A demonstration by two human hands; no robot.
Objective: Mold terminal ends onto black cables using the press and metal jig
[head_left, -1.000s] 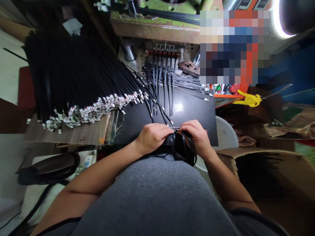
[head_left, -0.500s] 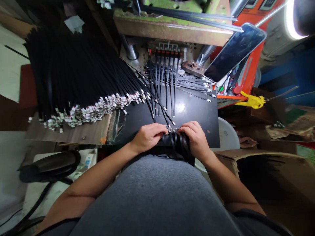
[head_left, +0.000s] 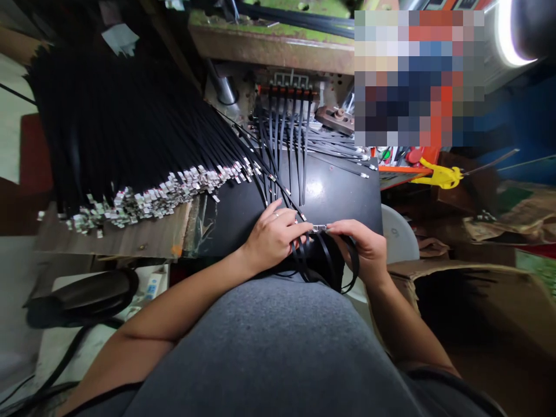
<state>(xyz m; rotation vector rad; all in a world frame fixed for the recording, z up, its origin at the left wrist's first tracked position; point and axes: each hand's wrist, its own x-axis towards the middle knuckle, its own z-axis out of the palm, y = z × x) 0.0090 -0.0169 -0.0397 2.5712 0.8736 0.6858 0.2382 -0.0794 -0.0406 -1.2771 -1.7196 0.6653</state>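
My left hand (head_left: 273, 234) is at the near edge of the black work plate (head_left: 343, 194), its thumb and index finger closed at the left end of a small silvery metal strip (head_left: 320, 228). Its other fingers are raised or loosely curled. My right hand (head_left: 362, 246) pinches the strip's right end between thumb and fingers. Several flat black straps (head_left: 326, 258) hang from the strip towards my lap, one looping beside my right hand. Just beyond, loose black straps with silvery ends (head_left: 284, 188) lie across the plate. How the straps join the strip is too small to tell.
A large bundle of black straps (head_left: 130, 121) with silvery ends lies left on a wooden board (head_left: 143, 243). Ahead stands a green press (head_left: 278, 49) with several straps under it. Yellow-handled pliers (head_left: 445, 175) and a cardboard box (head_left: 469, 272) are right. A pixelated patch hides the upper right.
The metal strip has shifted slightly right with both hands. My left hand has turned more palm-down with fingers lifted, and the straps now loop wider beside my right hand.
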